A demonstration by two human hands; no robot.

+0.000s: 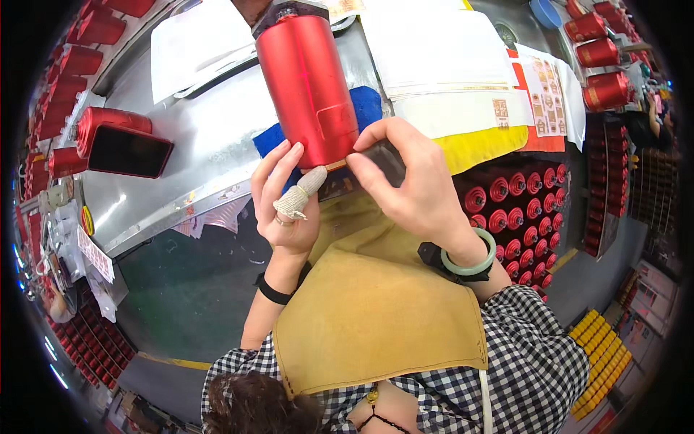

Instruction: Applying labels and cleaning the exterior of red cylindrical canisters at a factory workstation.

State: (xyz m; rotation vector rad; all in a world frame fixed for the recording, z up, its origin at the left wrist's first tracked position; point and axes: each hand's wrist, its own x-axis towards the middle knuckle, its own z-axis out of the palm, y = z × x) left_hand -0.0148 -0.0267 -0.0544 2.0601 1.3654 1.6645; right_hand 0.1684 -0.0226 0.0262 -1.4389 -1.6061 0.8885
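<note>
A glossy red metal bottle (307, 79) lies lengthwise before me over a blue cloth (367, 105), its far end at a dark metal fixture (289, 10). A faint rectangular outline shows on its side near the close end. My left hand (285, 195) is closed on the near left end, fingers along the side, with a knitted cover (302, 192) on one digit. At the near right edge of the bottle, my right hand (412, 177) pinches with thumb and forefinger. Whatever sits between those fingertips is too small to make out.
A phone (130, 151) leans on a red bottle at the left of the metal table (206, 148). White sheets (441, 54) and a yellow sheet (488, 148) lie to the right. Below them stand racked red bottles (517, 217). A blue bowl (546, 12) sits far right.
</note>
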